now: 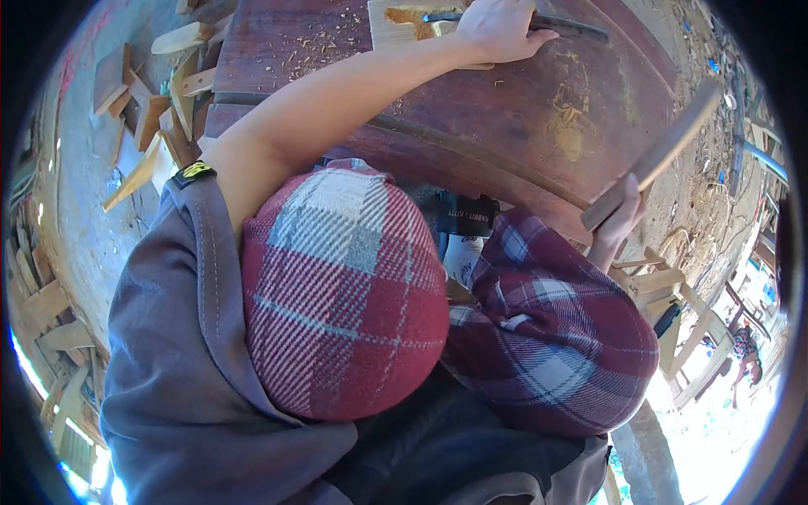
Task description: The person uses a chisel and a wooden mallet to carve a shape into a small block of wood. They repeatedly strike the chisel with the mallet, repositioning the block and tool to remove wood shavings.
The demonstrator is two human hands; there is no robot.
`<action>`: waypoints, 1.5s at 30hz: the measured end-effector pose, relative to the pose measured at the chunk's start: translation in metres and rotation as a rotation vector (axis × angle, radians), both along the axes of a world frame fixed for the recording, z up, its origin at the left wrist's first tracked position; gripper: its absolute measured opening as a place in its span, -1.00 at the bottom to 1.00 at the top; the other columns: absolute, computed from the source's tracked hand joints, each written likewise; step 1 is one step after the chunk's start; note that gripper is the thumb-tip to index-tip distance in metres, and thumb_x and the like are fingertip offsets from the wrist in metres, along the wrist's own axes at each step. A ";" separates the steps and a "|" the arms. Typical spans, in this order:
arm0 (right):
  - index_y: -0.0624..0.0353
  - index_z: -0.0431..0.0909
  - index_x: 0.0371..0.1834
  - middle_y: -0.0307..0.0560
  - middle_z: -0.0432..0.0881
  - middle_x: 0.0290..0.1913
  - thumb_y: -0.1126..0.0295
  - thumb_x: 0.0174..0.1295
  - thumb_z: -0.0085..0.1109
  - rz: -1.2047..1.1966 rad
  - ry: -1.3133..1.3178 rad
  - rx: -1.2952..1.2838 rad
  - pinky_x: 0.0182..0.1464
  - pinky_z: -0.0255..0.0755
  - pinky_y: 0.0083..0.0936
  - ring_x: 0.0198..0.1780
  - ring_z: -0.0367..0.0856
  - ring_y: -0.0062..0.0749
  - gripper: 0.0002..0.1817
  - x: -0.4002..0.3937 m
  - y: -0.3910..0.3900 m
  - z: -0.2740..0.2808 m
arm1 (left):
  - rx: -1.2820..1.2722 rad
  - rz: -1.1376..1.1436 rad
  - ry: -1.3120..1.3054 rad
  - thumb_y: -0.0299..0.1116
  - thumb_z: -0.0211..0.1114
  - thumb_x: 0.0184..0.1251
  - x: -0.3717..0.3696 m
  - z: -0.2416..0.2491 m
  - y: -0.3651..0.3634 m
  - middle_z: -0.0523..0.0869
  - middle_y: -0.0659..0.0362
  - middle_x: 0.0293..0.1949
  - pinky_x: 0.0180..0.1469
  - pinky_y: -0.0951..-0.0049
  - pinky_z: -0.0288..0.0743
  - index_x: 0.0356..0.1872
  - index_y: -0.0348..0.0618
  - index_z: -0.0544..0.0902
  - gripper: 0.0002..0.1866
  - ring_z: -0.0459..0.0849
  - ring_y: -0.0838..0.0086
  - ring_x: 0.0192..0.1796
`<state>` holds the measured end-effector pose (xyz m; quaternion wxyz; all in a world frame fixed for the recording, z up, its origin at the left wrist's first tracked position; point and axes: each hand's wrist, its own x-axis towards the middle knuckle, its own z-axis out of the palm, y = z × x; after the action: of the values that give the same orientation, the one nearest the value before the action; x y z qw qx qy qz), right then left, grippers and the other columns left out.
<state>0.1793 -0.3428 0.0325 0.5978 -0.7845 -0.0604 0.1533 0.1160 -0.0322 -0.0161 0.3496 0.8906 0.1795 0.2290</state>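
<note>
My left hand [501, 32] is closed around a long dark metal chisel [576, 29] at the top of the view. The chisel's tip rests at a pale wooden block [391, 35] with a rough recess cut into it. Off to the right, my right hand [621, 212] grips a flat wooden club [665, 147] near its lower end. The club is raised at a slant, apart from the chisel. Part of the right hand is hidden behind the club and the plaid sleeve.
Wood shavings [337, 35] lie scattered on the reddish-brown wooden table [497, 109]. Several wood offcuts [151, 118] are piled on the floor at left. Wooden frame pieces [661, 282] stand at lower right. Farther right, a person [744, 349] is partly visible.
</note>
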 end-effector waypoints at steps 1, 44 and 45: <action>0.30 0.53 -0.29 -0.18 0.50 -0.49 0.00 0.23 0.22 0.012 0.022 0.100 -0.41 0.34 -0.51 -0.42 0.44 -0.55 -0.53 0.006 -0.003 -0.003 | 0.004 -0.003 -0.002 0.01 0.16 0.37 0.001 0.000 0.000 0.67 -0.20 -0.36 -0.20 -0.01 0.53 -0.25 -0.32 0.48 -0.54 0.67 -0.13 -0.23; 0.30 0.49 0.00 -0.19 0.47 -0.30 0.09 0.27 0.11 0.039 -0.023 -0.137 -0.18 0.30 -0.56 -0.26 0.42 -0.51 -0.54 0.017 -0.022 0.015 | 0.094 0.004 -0.042 0.09 0.09 0.41 -0.007 -0.018 0.004 0.71 -0.04 -0.28 -0.23 0.04 0.57 -0.04 -0.14 0.53 -0.53 0.70 0.02 -0.21; 0.30 0.49 -0.01 -0.20 0.48 -0.29 0.09 0.27 0.12 0.051 -0.043 -0.143 -0.18 0.30 -0.57 -0.26 0.42 -0.51 -0.54 0.016 -0.020 0.014 | 0.097 0.004 -0.041 0.10 0.08 0.41 -0.008 -0.018 0.004 0.71 -0.04 -0.26 -0.23 0.04 0.57 -0.03 -0.14 0.53 -0.53 0.70 0.02 -0.20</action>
<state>0.1954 -0.3629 0.0467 0.5346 -0.8266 -0.0819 0.1555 0.1082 -0.0282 -0.0340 0.3092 0.9012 0.1628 0.2564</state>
